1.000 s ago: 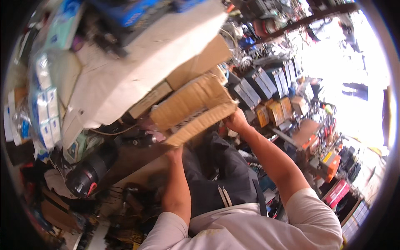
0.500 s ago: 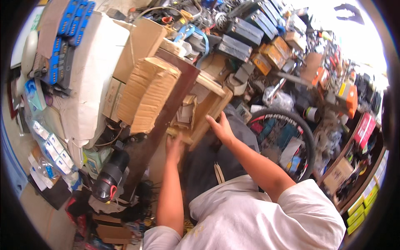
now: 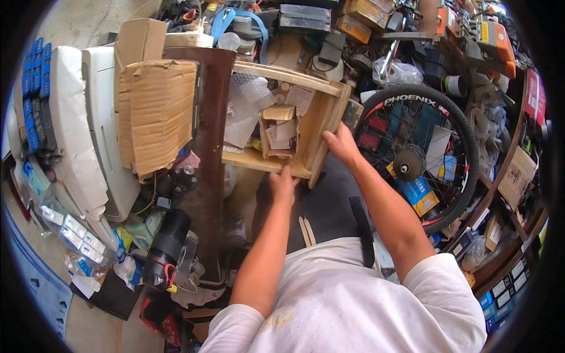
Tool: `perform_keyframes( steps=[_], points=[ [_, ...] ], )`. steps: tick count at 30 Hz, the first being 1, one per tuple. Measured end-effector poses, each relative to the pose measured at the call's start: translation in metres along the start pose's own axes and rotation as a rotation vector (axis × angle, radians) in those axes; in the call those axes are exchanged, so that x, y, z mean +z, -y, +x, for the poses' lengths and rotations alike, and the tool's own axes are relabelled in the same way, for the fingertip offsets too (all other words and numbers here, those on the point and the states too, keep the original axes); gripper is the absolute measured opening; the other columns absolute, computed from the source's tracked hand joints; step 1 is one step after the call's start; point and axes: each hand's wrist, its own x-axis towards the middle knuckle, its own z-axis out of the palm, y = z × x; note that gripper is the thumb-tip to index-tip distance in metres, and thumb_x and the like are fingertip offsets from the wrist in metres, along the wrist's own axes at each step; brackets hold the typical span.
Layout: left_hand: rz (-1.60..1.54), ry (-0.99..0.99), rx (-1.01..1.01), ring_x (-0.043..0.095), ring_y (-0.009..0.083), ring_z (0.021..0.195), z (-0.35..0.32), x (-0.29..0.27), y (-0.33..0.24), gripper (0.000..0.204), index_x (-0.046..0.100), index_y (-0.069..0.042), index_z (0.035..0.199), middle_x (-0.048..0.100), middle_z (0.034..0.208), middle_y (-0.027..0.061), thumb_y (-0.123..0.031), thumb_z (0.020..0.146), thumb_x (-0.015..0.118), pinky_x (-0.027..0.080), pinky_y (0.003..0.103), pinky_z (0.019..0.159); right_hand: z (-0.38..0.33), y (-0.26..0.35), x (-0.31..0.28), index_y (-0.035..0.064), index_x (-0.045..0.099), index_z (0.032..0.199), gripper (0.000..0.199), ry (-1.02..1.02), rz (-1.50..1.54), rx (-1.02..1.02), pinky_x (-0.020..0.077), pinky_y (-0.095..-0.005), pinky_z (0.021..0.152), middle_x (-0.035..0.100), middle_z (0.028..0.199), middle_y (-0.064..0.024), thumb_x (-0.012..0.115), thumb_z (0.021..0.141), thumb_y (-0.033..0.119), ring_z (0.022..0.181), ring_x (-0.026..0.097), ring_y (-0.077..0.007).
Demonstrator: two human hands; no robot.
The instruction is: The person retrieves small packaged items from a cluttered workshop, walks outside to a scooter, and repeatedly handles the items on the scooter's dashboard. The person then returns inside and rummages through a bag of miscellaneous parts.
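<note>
A pulled-out wooden drawer [image 3: 334, 110] is before me, its far end at a dark brown cabinet [image 3: 210, 97]. My right hand [image 3: 342, 145] grips its front panel, thumb on top and the other fingers hidden. Along the near side, my left hand [image 3: 283, 185] holds the lower edge, some fingers out of sight underneath. Inside the drawer sit a small open cardboard box [image 3: 270, 126] with papers in it, bubble wrap [image 3: 247, 94] and a printed sheet [image 3: 300, 99].
A bicycle wheel [image 3: 468, 147] stands close by my right forearm. Left of the cabinet is a large cardboard piece [image 3: 156, 112]; a black cylinder [image 3: 168, 241] lies nearer. Dark battery-like boxes [image 3: 305, 17] and clutter crowd the far side, shelves [image 3: 500, 159] the right.
The view has turned and shifted, so the drawer and its contents show more fully. Both hands still hold the drawer; my left hand appears farther right along its near side.
</note>
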Motion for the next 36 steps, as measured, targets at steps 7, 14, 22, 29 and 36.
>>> perform_keyframes(
  steps=[7,14,22,29,36],
  points=[
    [0.194,0.021,-0.106,0.057,0.0284,0.100,0.018,-0.007,0.005,0.036,0.049,0.003,0.113,0.056,0.108,0.0152,-0.020,0.086,0.058,0.052,0.043,0.082,0.011,-0.013,-0.001,-0.0059,0.051,0.113,0.043,0.084,0.100,0.075,0.0457,-0.0353,0.084,0.062,0.103,-0.0200,0.055,0.076,0.015,0.097,0.061,-0.0276],
    [0.009,0.042,-0.129,0.057,0.0322,0.101,0.006,0.002,-0.012,0.040,0.044,0.003,0.116,0.054,0.111,0.0173,-0.019,0.086,0.058,0.050,0.044,0.086,0.019,-0.017,0.000,-0.0067,0.051,0.112,0.045,0.063,0.041,-0.024,0.0457,-0.0372,0.085,0.062,0.103,-0.0222,0.056,0.075,0.018,0.099,0.060,-0.0318],
    [0.035,0.035,-0.117,0.056,0.0369,0.106,0.021,-0.016,-0.048,0.041,0.042,0.000,0.119,0.051,0.118,0.0183,-0.019,0.086,0.058,0.047,0.049,0.088,0.037,0.005,0.031,-0.0051,0.051,0.114,0.050,0.085,-0.052,-0.031,0.0450,-0.0389,0.088,0.061,0.106,-0.0260,0.057,0.075,0.025,0.104,0.057,-0.0378],
    [0.270,0.058,-0.236,0.060,0.0353,0.097,0.009,-0.021,-0.061,0.049,0.041,0.000,0.122,0.053,0.114,0.0213,-0.033,0.088,0.056,0.052,0.044,0.080,0.017,0.051,0.027,-0.0034,0.051,0.115,0.046,-0.192,-0.165,-0.193,0.0457,-0.0379,0.084,0.059,0.102,-0.0196,0.065,0.077,0.019,0.095,0.058,-0.0338],
    [0.648,0.077,0.236,0.060,0.0138,0.065,-0.009,-0.021,-0.092,0.028,0.060,0.000,0.097,0.062,0.077,0.0064,-0.026,0.091,0.055,0.049,0.026,0.059,-0.018,0.094,0.066,-0.0013,0.048,0.121,0.061,-0.171,-0.358,-0.255,0.0465,-0.0433,0.085,0.052,0.119,-0.0237,0.068,0.077,0.035,0.103,0.054,-0.0410]
  ],
)
